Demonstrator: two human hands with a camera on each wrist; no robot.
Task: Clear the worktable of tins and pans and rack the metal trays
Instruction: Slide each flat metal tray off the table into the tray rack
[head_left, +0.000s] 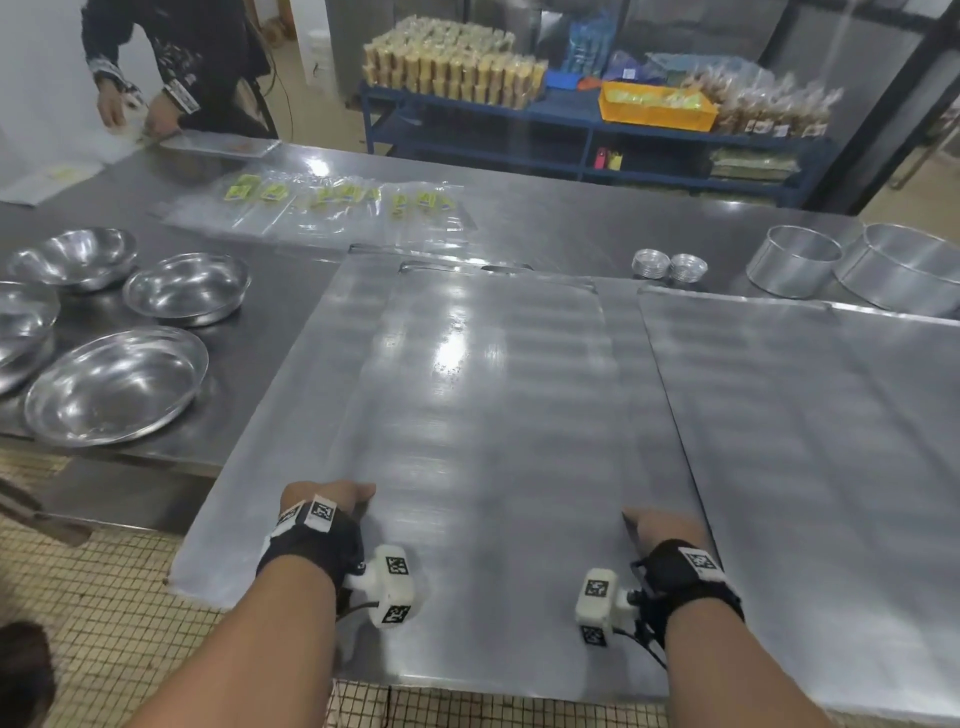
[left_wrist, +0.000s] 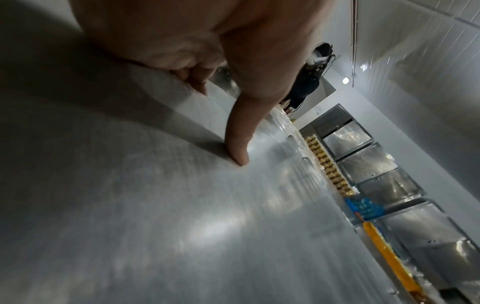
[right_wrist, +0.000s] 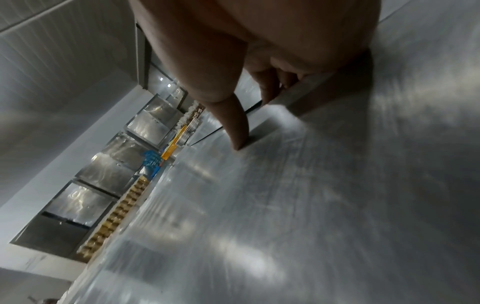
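Observation:
A large flat metal tray (head_left: 493, 415) lies over a second tray (head_left: 260, 457) at the worktable's near edge. My left hand (head_left: 327, 499) grips its left edge, thumb (left_wrist: 237, 154) on top and fingers curled under the rim. On the opposite edge my right hand (head_left: 657, 525) holds the same way, thumb (right_wrist: 239, 139) pressed on the tray (right_wrist: 285, 205). A third tray (head_left: 805, 441) sits to the right. Two round cake tins (head_left: 792, 260) (head_left: 901, 267) and two stacks of small tart tins (head_left: 650, 262) stand at the back right. Several steel bowls (head_left: 117, 384) rest at the left.
Clear plastic bags (head_left: 337, 208) with yellow labels are spread across the far side of the table. Another person (head_left: 171, 62) works at the far left corner. Behind the table stands a blue shelf unit (head_left: 571, 119) stacked with packaged goods. Tiled floor shows below the table's near edge.

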